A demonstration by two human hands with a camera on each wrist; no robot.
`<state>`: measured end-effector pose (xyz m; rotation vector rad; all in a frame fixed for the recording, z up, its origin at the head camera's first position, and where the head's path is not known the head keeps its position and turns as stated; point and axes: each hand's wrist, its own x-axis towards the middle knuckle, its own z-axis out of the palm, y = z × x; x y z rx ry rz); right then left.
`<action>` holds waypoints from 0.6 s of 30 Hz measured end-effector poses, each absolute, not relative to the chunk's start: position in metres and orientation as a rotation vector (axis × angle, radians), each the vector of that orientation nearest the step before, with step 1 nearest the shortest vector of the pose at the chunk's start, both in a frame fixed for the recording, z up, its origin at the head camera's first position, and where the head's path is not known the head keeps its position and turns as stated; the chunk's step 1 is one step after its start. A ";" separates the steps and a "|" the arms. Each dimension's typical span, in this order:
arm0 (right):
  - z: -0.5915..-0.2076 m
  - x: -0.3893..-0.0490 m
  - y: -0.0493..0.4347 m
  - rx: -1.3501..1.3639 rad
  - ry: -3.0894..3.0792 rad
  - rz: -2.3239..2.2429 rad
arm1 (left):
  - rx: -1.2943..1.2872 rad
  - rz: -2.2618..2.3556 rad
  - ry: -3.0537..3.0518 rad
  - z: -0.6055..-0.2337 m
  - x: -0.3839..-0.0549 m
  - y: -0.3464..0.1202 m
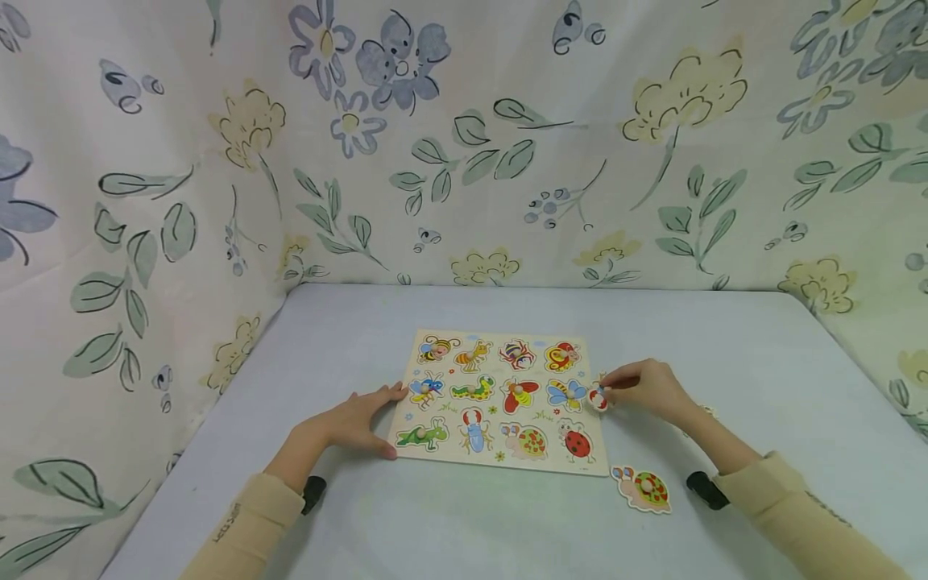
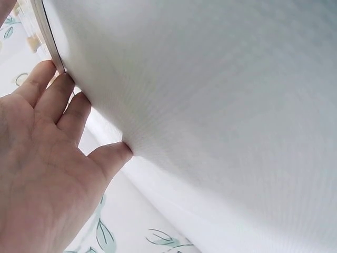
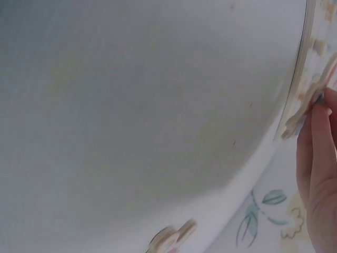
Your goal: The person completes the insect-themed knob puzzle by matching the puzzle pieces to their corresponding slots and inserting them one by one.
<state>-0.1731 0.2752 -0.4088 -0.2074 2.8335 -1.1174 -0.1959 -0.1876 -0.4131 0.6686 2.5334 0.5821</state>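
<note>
A wooden peg puzzle board [image 1: 500, 467] with insect pictures lies on the table. My left hand [image 1: 360, 423] rests at the board's left edge, thumb and fingers spread; in the left wrist view the fingertips [image 2: 43, 74] touch that edge. Just off the right edge, my right hand [image 1: 648, 391] pinches a small puzzle piece [image 1: 598, 399] with red and some blue on it. Fingers cover much of that piece, and it looks tilted in the right wrist view. A snail piece [image 1: 644, 489] with a knob lies near the board's lower right corner.
Another piece [image 1: 707, 411] shows only partly beside the right forearm. The right wrist view catches a cut-off wooden piece [image 3: 168, 240] at its bottom. White cloth covers the table [image 1: 464, 524]; a flowered curtain [image 1: 464, 161] hangs behind and at the sides.
</note>
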 end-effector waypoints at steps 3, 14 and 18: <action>-0.409 -0.172 0.268 -0.221 2.830 -1.132 | 0.669 0.591 2.531 -0.412 -0.196 -0.188; -0.407 -0.167 0.243 -0.294 2.797 -1.157 | 0.662 0.589 2.537 -0.411 -0.195 -0.189; -0.404 -0.167 0.232 -0.323 2.788 -1.145 | 0.656 0.587 2.537 -0.412 -0.195 -0.188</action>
